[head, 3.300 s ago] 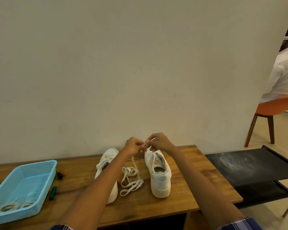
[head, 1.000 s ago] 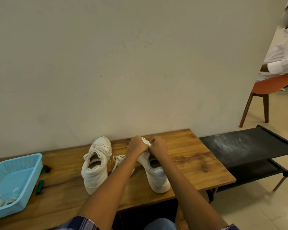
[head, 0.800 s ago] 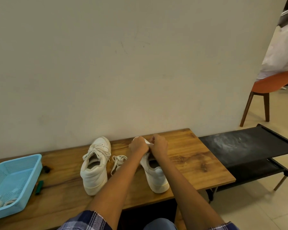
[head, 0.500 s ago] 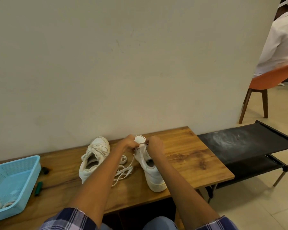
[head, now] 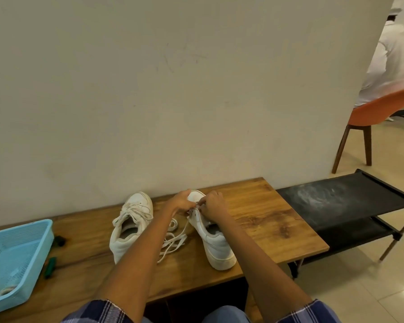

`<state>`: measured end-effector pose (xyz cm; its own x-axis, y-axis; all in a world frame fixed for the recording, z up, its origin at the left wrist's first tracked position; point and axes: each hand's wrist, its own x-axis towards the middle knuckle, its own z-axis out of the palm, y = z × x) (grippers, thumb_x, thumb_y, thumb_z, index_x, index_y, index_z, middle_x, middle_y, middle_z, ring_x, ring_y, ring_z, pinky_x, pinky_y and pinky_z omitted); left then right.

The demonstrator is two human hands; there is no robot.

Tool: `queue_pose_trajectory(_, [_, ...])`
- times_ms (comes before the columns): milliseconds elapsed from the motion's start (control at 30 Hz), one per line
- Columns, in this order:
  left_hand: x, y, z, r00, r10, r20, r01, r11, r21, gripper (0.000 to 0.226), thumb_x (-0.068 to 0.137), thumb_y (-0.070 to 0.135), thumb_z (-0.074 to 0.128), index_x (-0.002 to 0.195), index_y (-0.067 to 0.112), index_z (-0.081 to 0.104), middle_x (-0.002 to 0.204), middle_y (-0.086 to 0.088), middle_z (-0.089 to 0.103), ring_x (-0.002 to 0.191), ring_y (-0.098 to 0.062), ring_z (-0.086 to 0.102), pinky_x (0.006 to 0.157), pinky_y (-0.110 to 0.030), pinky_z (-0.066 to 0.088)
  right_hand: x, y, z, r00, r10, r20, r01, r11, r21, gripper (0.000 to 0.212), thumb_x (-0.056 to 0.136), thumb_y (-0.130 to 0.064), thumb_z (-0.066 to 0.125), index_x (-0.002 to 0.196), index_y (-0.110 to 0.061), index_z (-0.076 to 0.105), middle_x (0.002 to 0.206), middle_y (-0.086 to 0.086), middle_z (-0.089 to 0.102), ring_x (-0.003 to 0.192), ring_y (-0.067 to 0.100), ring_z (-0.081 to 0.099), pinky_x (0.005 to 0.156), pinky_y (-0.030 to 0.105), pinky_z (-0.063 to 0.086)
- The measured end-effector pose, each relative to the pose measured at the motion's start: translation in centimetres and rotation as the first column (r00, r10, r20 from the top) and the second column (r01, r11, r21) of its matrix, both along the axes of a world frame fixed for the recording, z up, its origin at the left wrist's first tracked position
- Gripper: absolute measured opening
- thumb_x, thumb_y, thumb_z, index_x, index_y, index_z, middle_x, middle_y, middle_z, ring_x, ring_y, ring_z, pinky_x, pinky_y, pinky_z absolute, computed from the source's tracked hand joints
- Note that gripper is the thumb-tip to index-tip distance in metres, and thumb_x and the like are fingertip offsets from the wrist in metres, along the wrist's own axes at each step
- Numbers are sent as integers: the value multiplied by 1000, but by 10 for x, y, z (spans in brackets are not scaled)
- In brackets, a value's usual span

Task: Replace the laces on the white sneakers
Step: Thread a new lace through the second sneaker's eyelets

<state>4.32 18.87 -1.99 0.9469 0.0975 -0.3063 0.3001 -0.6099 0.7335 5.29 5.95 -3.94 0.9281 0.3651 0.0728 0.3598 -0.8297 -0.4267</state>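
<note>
Two white sneakers stand on the wooden table (head: 266, 224), heels toward me. The left sneaker (head: 131, 222) is laced. Over the toe end of the right sneaker (head: 214, 241) my left hand (head: 181, 202) and my right hand (head: 211, 205) meet, each pinching the white lace (head: 173, 238) at the eyelets. The rest of that lace trails in loose loops on the table between the shoes, partly hidden by my left forearm.
A light blue basket (head: 14, 259) with coiled laces sits at the table's left end, with a green pen (head: 50, 266) and a small dark object (head: 60, 240) beside it. A black rack (head: 345, 206) adjoins the table on the right. An orange chair (head: 378, 117) with a seated person is behind.
The view has shifted slightly. Both hands stay at the front of the right sneaker working the lace; the loose lace loops have spread out more between the shoes.
</note>
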Motion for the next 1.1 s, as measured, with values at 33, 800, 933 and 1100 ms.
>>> queue_pose_trajectory(33, [0,0,1,1000,-10,-4,10,1000,10,47,88,4,57,133,15,45,126,-17,54,106,-30,58,84,-40,56,0,-1,0,1000,-2,-5,2,1000,8,30,96,-25,49,121,-18,65,128,11,48,121,27,38,103,38,36])
queue_pose_trajectory(800, [9,6,-6,997,60,55,-58,998,-27,42,83,6,65,123,10,54,117,-16,59,101,-29,60,84,-41,56,29,3,1,997,-80,18,76,983,167,16,86,-20,58,93,-13,70,94,8,65,90,25,60,71,33,50])
queue_pose_trajectory(933, [6,2,-4,997,61,53,-59,998,-36,43,84,6,64,125,12,55,118,-15,60,107,-32,59,85,-40,55,27,2,3,995,-88,56,79,987,137,12,87,-19,56,92,-14,66,101,8,60,97,25,57,81,37,49])
queue_pose_trajectory(1100, [6,0,-3,996,82,35,-80,995,-65,42,84,7,64,125,10,54,118,-16,59,107,-31,60,84,-36,55,21,7,4,997,35,62,-32,999,-42,27,88,-26,57,110,-12,66,119,10,56,114,25,48,96,41,43])
